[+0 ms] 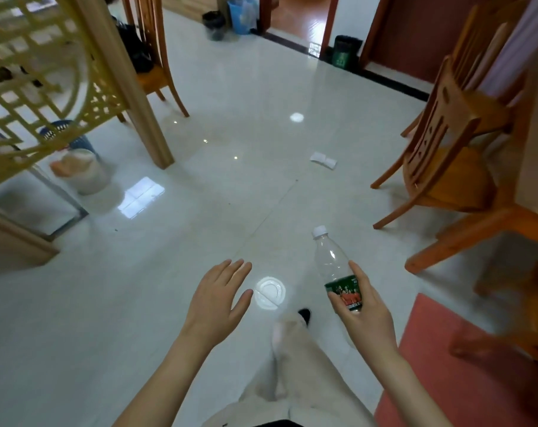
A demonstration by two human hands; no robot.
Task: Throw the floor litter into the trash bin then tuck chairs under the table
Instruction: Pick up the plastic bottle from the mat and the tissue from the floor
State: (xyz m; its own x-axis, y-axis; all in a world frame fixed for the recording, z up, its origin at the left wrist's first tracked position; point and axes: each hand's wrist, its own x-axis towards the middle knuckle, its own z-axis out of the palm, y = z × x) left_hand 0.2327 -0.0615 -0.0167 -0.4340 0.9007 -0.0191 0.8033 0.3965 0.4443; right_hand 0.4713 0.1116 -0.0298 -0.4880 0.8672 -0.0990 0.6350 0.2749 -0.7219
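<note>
Bottle in the right hand, paper scrap lying on the floor ahead.

Head view: the right hand (361, 306) wraps its fingers around the labelled lower part of a clear plastic bottle (335, 266), cap pointing away; the left hand (218, 298) hovers empty with fingers spread. A white paper scrap (323, 160) lies on the tiled floor (230, 192), near the wooden chair (446, 161) standing out from the table (535, 167) at the right edge.

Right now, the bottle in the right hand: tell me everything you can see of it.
The bottle is clear plastic, looks empty, with a white cap screwed on and a green-and-red label round its lower part. It is tilted, cap pointing up and away. The right hand grips it at the label, above the pale tiled floor; nothing else touches it.
</note>
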